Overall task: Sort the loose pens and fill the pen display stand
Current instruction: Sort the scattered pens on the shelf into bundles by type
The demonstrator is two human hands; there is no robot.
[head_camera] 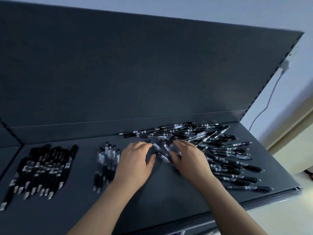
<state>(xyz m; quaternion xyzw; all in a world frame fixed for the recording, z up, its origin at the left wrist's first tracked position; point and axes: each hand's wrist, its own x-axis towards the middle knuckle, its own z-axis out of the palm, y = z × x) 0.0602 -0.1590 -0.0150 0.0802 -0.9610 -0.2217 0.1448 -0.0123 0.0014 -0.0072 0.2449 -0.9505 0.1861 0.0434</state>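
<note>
Over loose pens — left hand, right hand.

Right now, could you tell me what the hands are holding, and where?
Nothing is gripped: the left hand and right hand lie open around a few loose pens.

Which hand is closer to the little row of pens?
Left. The left hand lies just right of the little row of pens, almost touching it. The right hand is farther right, at the edge of the messy pile.
</note>
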